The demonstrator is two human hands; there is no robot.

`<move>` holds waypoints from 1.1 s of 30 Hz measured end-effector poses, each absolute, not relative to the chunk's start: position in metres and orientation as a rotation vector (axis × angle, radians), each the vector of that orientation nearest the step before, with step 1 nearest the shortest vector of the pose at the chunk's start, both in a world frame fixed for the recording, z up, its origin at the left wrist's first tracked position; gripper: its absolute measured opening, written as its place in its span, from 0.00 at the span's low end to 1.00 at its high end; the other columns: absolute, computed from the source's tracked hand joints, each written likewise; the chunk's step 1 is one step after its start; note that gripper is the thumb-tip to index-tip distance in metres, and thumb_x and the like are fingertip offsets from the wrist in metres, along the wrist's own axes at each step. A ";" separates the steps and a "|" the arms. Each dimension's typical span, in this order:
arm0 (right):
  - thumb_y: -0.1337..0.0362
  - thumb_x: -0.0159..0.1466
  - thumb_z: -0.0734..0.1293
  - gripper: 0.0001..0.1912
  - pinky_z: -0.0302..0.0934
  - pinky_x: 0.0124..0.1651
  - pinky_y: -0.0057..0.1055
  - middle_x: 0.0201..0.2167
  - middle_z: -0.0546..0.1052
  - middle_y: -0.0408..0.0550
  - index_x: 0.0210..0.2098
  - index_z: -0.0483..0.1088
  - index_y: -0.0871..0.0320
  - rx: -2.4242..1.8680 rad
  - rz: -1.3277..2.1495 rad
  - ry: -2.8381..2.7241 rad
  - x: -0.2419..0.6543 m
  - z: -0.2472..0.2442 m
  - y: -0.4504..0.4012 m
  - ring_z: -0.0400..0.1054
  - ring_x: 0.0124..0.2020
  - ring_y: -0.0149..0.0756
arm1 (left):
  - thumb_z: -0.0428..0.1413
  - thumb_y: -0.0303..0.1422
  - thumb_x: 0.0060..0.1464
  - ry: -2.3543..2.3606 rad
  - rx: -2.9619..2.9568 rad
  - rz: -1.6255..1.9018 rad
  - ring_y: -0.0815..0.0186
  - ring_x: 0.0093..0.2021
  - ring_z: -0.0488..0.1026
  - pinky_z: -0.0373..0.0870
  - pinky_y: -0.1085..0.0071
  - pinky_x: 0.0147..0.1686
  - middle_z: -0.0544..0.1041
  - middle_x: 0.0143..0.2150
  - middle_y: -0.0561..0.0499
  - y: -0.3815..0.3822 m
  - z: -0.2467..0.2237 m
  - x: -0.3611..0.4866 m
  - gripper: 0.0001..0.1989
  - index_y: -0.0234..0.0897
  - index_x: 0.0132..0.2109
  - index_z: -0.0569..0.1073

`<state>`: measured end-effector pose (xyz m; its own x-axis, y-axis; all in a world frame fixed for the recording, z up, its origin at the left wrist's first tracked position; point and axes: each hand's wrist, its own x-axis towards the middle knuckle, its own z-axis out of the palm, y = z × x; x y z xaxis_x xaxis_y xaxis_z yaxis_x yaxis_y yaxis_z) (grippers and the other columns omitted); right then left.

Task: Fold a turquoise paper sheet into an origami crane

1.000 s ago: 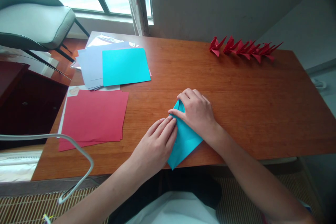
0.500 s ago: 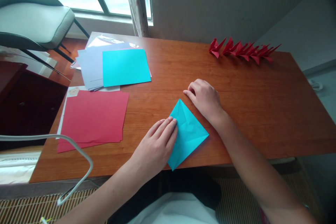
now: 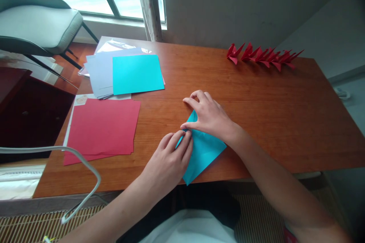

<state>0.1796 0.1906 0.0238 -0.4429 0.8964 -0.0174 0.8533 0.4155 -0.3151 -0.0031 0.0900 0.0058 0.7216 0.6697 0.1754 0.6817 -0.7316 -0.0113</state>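
Note:
A turquoise sheet of origami paper [image 3: 203, 152], folded into a diamond with creases, lies near the front edge of the table. My left hand [image 3: 172, 155] covers its left corner, fingers bent and close together on the paper's edge. Over the upper part of the diamond reaches my right hand [image 3: 209, 114], thumb and fingers spread apart. The right thumb tip is close to the left fingertips, beside the paper's upper left edge. The left corner is mostly hidden under my fingers.
Red paper sheets [image 3: 102, 127] lie at the left, with a turquoise sheet [image 3: 138, 74] on pale sheets [image 3: 98, 72] behind them. Several red folded paper cranes [image 3: 264, 57] stand in a row at the back right. A white cable [image 3: 85, 161] loops at the front left.
My right hand has moved left and toward me, from beside the diamond to over its upper part, and its fingers have spread. The left fingers have bent slightly at the paper's edge.

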 end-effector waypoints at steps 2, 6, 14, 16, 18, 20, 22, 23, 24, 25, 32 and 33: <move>0.49 0.56 0.77 0.32 0.66 0.47 0.43 0.55 0.70 0.53 0.56 0.70 0.52 -1.548 0.434 -2.533 0.177 0.026 0.192 0.65 0.54 0.49 | 0.49 0.28 0.66 -1.109 -2.841 -0.228 0.50 0.61 0.68 0.65 0.57 0.57 0.74 0.64 0.41 0.090 0.007 -0.003 0.19 0.28 0.59 0.75; 0.49 0.55 0.78 0.34 0.66 0.48 0.42 0.55 0.70 0.53 0.57 0.70 0.54 -1.524 0.441 -2.574 0.175 0.029 0.195 0.65 0.53 0.48 | 0.50 0.28 0.66 -1.101 -2.848 -0.225 0.49 0.62 0.67 0.64 0.57 0.58 0.74 0.63 0.40 0.090 0.006 -0.003 0.19 0.27 0.60 0.75; 0.50 0.57 0.77 0.29 0.62 0.40 0.36 0.52 0.72 0.50 0.54 0.71 0.50 -1.616 0.419 -2.548 0.199 0.026 0.219 0.66 0.52 0.47 | 0.49 0.28 0.66 -1.116 -2.843 -0.231 0.49 0.62 0.66 0.64 0.57 0.58 0.71 0.66 0.40 0.088 0.005 -0.003 0.20 0.27 0.60 0.75; 0.50 0.57 0.77 0.28 0.62 0.41 0.36 0.51 0.73 0.50 0.55 0.71 0.50 -1.672 0.420 -2.514 0.209 0.024 0.232 0.66 0.53 0.48 | 0.49 0.28 0.66 -1.120 -2.844 -0.228 0.49 0.62 0.66 0.64 0.57 0.58 0.71 0.66 0.40 0.087 0.005 -0.003 0.20 0.27 0.60 0.75; 0.50 0.56 0.77 0.30 0.62 0.44 0.38 0.49 0.74 0.50 0.55 0.70 0.51 -1.687 0.437 -2.504 0.217 0.022 0.246 0.67 0.52 0.48 | 0.49 0.28 0.66 -1.128 -2.849 -0.218 0.49 0.62 0.66 0.64 0.57 0.58 0.71 0.66 0.40 0.087 0.005 -0.003 0.20 0.28 0.60 0.74; 0.50 0.54 0.78 0.34 0.63 0.47 0.39 0.47 0.75 0.49 0.56 0.70 0.52 -1.671 0.491 -2.514 0.223 0.021 0.258 0.68 0.50 0.47 | 0.49 0.27 0.66 -1.137 -2.852 -0.208 0.49 0.62 0.66 0.64 0.57 0.58 0.71 0.67 0.41 0.086 0.004 -0.004 0.20 0.28 0.60 0.75; 0.52 0.54 0.78 0.34 0.63 0.49 0.39 0.45 0.75 0.48 0.57 0.70 0.53 -1.642 0.553 -2.529 0.225 0.021 0.264 0.69 0.48 0.46 | 0.48 0.27 0.66 -1.142 -2.849 -0.209 0.49 0.62 0.66 0.64 0.57 0.58 0.71 0.67 0.41 0.086 0.004 -0.004 0.20 0.29 0.60 0.75; 0.53 0.56 0.77 0.33 0.63 0.50 0.39 0.45 0.75 0.48 0.57 0.70 0.53 -1.630 0.574 -2.531 0.224 0.022 0.264 0.69 0.48 0.45 | 0.48 0.28 0.66 -1.143 -2.845 -0.217 0.50 0.62 0.66 0.64 0.57 0.58 0.71 0.66 0.41 0.086 0.003 -0.004 0.20 0.30 0.60 0.75; 0.53 0.57 0.76 0.31 0.63 0.50 0.39 0.46 0.75 0.49 0.57 0.70 0.53 -1.624 0.589 -2.528 0.221 0.023 0.262 0.69 0.49 0.45 | 0.48 0.28 0.66 -1.145 -2.843 -0.223 0.50 0.62 0.66 0.65 0.57 0.58 0.71 0.66 0.42 0.086 0.003 -0.004 0.20 0.30 0.60 0.75; 0.53 0.57 0.76 0.30 0.63 0.51 0.39 0.47 0.75 0.50 0.57 0.70 0.53 -1.621 0.598 -2.520 0.217 0.024 0.257 0.69 0.50 0.46 | 0.48 0.28 0.66 -1.147 -2.844 -0.226 0.50 0.62 0.66 0.65 0.57 0.58 0.71 0.66 0.42 0.086 0.003 -0.004 0.20 0.30 0.60 0.75; 0.48 0.51 0.79 0.43 0.66 0.50 0.44 0.58 0.68 0.55 0.62 0.66 0.51 -1.492 0.526 -2.618 0.181 0.031 0.206 0.64 0.56 0.52 | 0.50 0.27 0.65 -1.139 -2.851 -0.242 0.48 0.62 0.66 0.64 0.56 0.58 0.72 0.65 0.40 0.088 0.002 -0.004 0.20 0.28 0.60 0.74; 0.49 0.51 0.79 0.42 0.66 0.49 0.44 0.57 0.69 0.54 0.62 0.66 0.51 -1.486 0.526 -2.626 0.183 0.030 0.207 0.64 0.56 0.51 | 0.50 0.28 0.65 -1.140 -2.850 -0.248 0.48 0.62 0.66 0.64 0.56 0.58 0.72 0.65 0.40 0.088 0.002 -0.004 0.20 0.28 0.60 0.74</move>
<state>0.1831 0.2067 0.0301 -0.5267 0.8442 -0.0993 0.8174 0.4709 -0.3319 -0.0038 0.0877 0.0015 0.7133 0.6794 0.1719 0.6894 -0.7244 0.0022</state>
